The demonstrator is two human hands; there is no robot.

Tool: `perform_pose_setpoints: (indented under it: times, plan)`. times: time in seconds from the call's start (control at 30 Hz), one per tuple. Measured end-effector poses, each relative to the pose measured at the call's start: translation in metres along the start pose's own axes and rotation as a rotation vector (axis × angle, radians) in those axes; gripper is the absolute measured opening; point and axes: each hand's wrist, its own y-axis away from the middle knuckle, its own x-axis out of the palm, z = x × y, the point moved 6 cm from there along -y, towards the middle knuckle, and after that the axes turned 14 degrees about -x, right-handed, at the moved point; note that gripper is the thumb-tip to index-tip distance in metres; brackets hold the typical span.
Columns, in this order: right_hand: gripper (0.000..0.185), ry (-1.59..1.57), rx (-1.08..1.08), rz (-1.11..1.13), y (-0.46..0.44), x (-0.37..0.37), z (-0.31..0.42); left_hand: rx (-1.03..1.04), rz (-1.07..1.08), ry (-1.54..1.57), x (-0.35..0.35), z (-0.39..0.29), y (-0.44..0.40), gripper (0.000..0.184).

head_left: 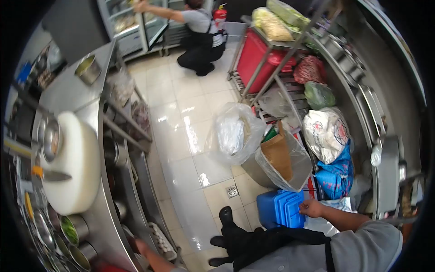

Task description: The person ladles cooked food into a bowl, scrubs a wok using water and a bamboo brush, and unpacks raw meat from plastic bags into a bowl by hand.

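Note:
My right hand (311, 208) is at the edge of a blue box (281, 208) on the floor, its fingers curled together; whatever they may hold is too small to make out. At the lower left, my left hand (140, 247) reaches toward the lower shelf of the steel counter, blurred and partly cut off by the counter, so its fingers cannot be read. An egg tray (161, 241) lies on that shelf beside it. Behind the blue box stands a bin (258, 170) lined with clear plastic, with brown cardboard (277, 156) inside.
A knife (56, 176) and a metal bowl (52, 140) rest on the round white board (79, 167). Ahead, a co-worker (199, 36) crouches by an open fridge door (154, 27). White and blue sacks (324, 133) fill the right shelf. A drain (232, 191) is in the floor.

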Motion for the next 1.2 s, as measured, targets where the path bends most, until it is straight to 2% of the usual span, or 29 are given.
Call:
perform_pose_setpoints:
  times: [0.03,0.07,0.1,0.13,0.2,0.27,0.37,0.4,0.43,0.47,0.5,0.57,0.63,0.67,0.73,0.8,0.87,0.9,0.97,1.0,1.03,1.07,1.13,1.17,1.2]
  plan:
    - [0.046,0.029,-0.059,0.002,0.022,-0.001,-0.002,-0.079,0.303,0.354,-0.021,0.017,0.031,0.024]
    - [0.048,0.091,-0.089,-0.030,0.040,-0.012,-0.003,-0.025,0.099,0.238,-0.073,-0.016,0.073,0.027]
    - [0.050,0.028,-0.143,-0.029,0.027,0.000,0.006,-0.105,0.175,0.161,-0.087,-0.023,0.056,0.024]
    - [0.050,-0.028,-0.148,-0.087,0.019,-0.003,0.015,-0.020,0.070,0.089,-0.087,-0.029,0.048,0.028]
    - [0.049,0.013,-0.196,-0.067,0.030,-0.015,0.040,0.113,0.066,0.209,-0.109,-0.064,0.065,0.024]
    - [0.047,-0.020,-0.165,-0.144,0.043,-0.026,0.050,0.312,0.105,0.391,-0.147,-0.113,0.108,0.020]
    - [0.045,-0.119,-0.220,-0.254,0.044,-0.053,0.064,0.729,0.203,0.601,-0.242,-0.199,0.183,0.014]
    - [0.046,-0.201,-0.207,-0.282,0.051,-0.078,0.076,0.912,0.269,0.546,-0.334,-0.218,0.226,0.014]
    - [0.047,-0.283,-0.196,-0.311,0.060,-0.108,0.090,1.003,0.302,0.503,-0.390,-0.247,0.256,0.015]
    - [0.051,-0.329,-0.240,-0.416,0.064,-0.141,0.105,1.181,0.268,0.603,-0.457,-0.271,0.283,0.018]
    - [0.055,-0.369,-0.276,-0.512,0.077,-0.177,0.116,1.339,0.083,0.757,-0.504,-0.291,0.313,0.016]
    - [0.061,-0.685,-0.100,-0.494,0.100,-0.238,0.124,1.631,-0.011,0.877,-0.632,-0.312,0.366,0.012]
    - [0.064,-0.855,-0.206,-0.655,0.127,-0.292,0.120,1.851,-0.113,0.986,-0.732,-0.316,0.414,0.010]
    - [0.052,-0.911,-0.214,-0.679,0.138,-0.317,0.114,1.947,-0.193,1.054,-0.773,-0.316,0.433,0.009]
    - [0.033,-0.909,-0.185,-0.879,0.149,-0.356,0.077,2.089,-0.341,1.067,-0.838,-0.318,0.468,0.010]
    - [0.027,-0.912,-0.198,-0.930,0.170,-0.397,0.044,2.152,-0.425,0.972,-0.880,-0.335,0.499,0.008]
    - [0.024,-0.825,-0.257,-1.024,0.194,-0.440,0.018,2.174,-0.507,1.207,-0.938,-0.340,0.511,0.033]
    - [0.024,-0.724,-0.276,-1.060,0.205,-0.461,0.003,2.186,-0.510,1.221,-0.952,-0.359,0.523,0.033]
    - [0.024,-0.636,-0.287,-1.034,0.220,-0.505,-0.027,1.835,0.085,1.949,-0.987,-0.401,0.507,0.059]
    - [0.027,-0.655,-0.285,-0.975,0.222,-0.522,-0.040,1.844,0.091,1.952,-1.003,-0.421,0.514,0.059]
    - [0.029,-0.704,-0.295,-0.984,0.227,-0.540,-0.048,1.787,1.305,1.722,-1.009,-0.470,0.530,0.060]
    - [0.029,-0.703,-0.285,-0.982,0.223,-0.556,-0.063,1.395,2.375,1.147,-0.998,-0.493,0.565,0.062]
    - [0.029,-0.696,-0.371,-0.936,0.215,-0.592,-0.089,1.420,2.317,1.155,-1.011,-0.519,0.588,0.058]
    - [0.041,-0.670,-0.301,-0.852,0.229,-0.603,-0.085,1.444,2.239,1.160,-1.015,-0.533,0.598,0.055]
    - [0.049,-0.778,-0.255,-0.829,0.229,-0.618,-0.115,1.444,2.237,1.161,-1.021,-0.543,0.607,0.055]
